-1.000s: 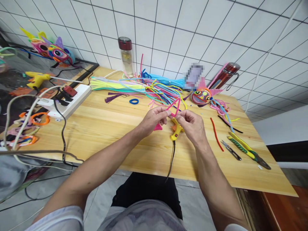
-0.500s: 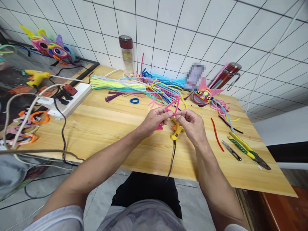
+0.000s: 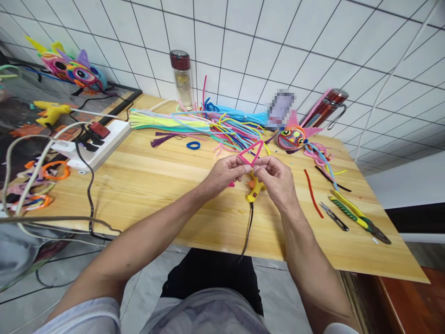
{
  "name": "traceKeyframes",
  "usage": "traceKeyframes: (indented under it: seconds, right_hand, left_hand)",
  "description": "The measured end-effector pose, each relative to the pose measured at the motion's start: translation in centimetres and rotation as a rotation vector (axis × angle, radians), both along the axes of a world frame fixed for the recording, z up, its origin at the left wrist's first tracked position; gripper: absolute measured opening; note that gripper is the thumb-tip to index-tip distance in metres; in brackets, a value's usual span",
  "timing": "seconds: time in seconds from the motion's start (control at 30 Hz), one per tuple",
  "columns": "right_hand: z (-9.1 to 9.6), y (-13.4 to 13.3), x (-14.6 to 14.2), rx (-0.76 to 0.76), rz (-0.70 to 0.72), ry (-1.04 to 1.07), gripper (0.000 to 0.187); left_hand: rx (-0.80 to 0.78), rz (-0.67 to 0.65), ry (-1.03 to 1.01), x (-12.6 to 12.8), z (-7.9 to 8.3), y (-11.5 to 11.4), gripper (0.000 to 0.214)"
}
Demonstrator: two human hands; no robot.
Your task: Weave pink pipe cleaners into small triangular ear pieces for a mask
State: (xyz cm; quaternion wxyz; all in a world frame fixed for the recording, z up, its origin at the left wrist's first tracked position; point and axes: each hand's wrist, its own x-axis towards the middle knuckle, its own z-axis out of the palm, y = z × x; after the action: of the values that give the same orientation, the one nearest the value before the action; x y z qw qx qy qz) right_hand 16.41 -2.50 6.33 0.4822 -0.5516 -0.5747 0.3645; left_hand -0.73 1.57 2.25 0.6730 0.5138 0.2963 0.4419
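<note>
A pink pipe cleaner (image 3: 257, 153), bent into a triangle, is pinched between both hands above the table. My left hand (image 3: 229, 170) grips its lower left part with thumb and forefinger. On the other side, my right hand (image 3: 274, 175) is closed at the lower corner. Beneath the hands lies a yellow glue gun (image 3: 253, 191), its nozzle end hidden by the fingers and its black cord running to the table's front edge. A scrap of bright pink shows under my left hand.
Pipe cleaner bundles (image 3: 170, 121) lie along the back near a glass bottle (image 3: 183, 81). At right are pliers (image 3: 361, 218), thread snips (image 3: 334, 216) and a decorated fish-like head (image 3: 291, 138). A power strip (image 3: 104, 146) with cords and another glue gun (image 3: 51, 111) are at left.
The pink triangle has turned slightly and its opening shows wider, with its tip further right. Both hands keep nearly the same place and grip.
</note>
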Motion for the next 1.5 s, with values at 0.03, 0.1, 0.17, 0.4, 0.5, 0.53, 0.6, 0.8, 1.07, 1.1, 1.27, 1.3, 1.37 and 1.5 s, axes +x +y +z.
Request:
traceKeyframes:
  seconds: [0.03,0.1,0.17,0.4,0.5,0.53,0.6,0.8,1.07,1.1,1.27,1.3,1.37,1.5]
  right_hand:
    - [0.03,-0.01,-0.01,0.000,0.000,0.002,0.016]
    - [0.08,-0.04,0.01,-0.005,-0.003,0.010,0.016]
    - [0.12,-0.05,0.04,-0.005,-0.004,0.024,0.016]
    - [0.16,-0.02,-0.05,0.012,0.000,0.077,0.014]
    - [0.22,0.01,-0.15,0.020,0.000,0.083,0.013]
    - [0.24,0.02,-0.18,0.024,-0.001,0.083,0.013]
    - [0.28,0.02,-0.24,0.029,-0.007,0.083,0.013]
    - [0.26,-0.14,-0.35,0.020,-0.018,0.097,0.013]
    - [0.25,-0.20,-0.44,0.006,-0.008,0.079,0.014]
    - [0.24,-0.22,-0.47,0.005,-0.010,0.077,0.015]
    - [0.16,-0.30,-0.50,-0.014,-0.011,0.064,0.017]
    - [0.14,-0.29,-0.48,-0.018,-0.012,0.058,0.018]
    - [0.09,-0.27,-0.43,-0.020,-0.013,0.043,0.019]
    - [-0.02,-0.23,-0.37,-0.011,-0.016,0.037,0.021]
  left_hand:
    - [-0.004,-0.005,0.010,-0.03,-0.02,-0.03,0.042]
    - [-0.010,-0.011,0.028,-0.08,-0.02,-0.06,0.042]
    - [-0.010,-0.022,0.024,-0.11,0.05,-0.06,0.042]
    - [-0.001,-0.030,-0.004,-0.06,0.23,-0.07,0.043]
    - [-0.003,-0.018,0.007,-0.03,0.20,-0.08,0.042]
    - [0.000,-0.015,0.006,-0.03,0.20,-0.08,0.042]
    - [0.004,-0.010,0.007,-0.05,0.25,-0.09,0.041]
    - [-0.017,-0.002,0.010,-0.01,0.64,-0.18,0.043]
    - [-0.035,0.004,0.001,0.12,0.97,-0.39,0.047]
    - [-0.039,0.004,0.002,0.12,0.97,-0.41,0.047]
    - [-0.059,0.023,-0.016,0.28,0.85,-0.52,0.044]
    - [-0.065,0.029,-0.020,0.32,0.82,-0.54,0.044]
    - [-0.071,0.037,-0.029,0.39,0.74,-0.58,0.044]
    - [-0.069,0.030,-0.029,0.41,0.53,-0.57,0.046]
